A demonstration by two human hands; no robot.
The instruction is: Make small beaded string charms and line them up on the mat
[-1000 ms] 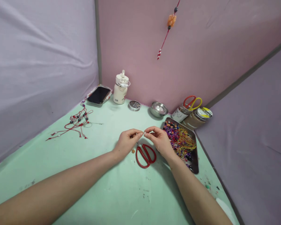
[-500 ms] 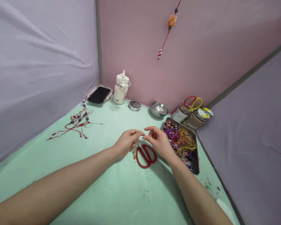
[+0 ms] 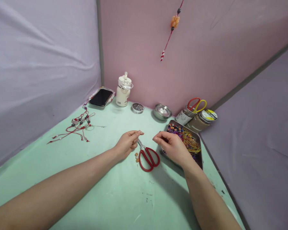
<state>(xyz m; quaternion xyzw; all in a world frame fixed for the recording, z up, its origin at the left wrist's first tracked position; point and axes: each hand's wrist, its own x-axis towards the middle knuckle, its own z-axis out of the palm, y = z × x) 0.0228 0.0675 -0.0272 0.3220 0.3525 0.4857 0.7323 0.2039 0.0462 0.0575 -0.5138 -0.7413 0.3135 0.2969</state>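
Observation:
Thumb and forefinger pinched, my left hand (image 3: 128, 143) is just above the blades of the red-handled scissors (image 3: 149, 159). Whatever is at its fingertips is too small to name. My right hand (image 3: 171, 145) is closed in a pinch too, apart from the left, in front of the bead tray's near-left part. Any thread or bead between its fingers cannot be made out. A few orange and clear beads (image 3: 137, 157) lie against the left scissor handle. The dark metal tray (image 3: 199, 159) holds purple, black and orange beads and a bundle of yellowish cords (image 3: 191, 142).
Red cords strung with beads (image 3: 80, 122) lie at left. Along the back stand a phone (image 3: 101, 97), a white bottle (image 3: 123, 92), a round spool (image 3: 137, 108), a metal bowl (image 3: 162, 111), a can with scissors (image 3: 184, 115) and a jar (image 3: 201, 120). A beaded string (image 3: 175, 22) hangs above.
My right hand has moved right and away from my left hand, its fingers closing together. It now covers more of the bead tray. My left hand has shifted slightly left, uncovering the scissor blades.

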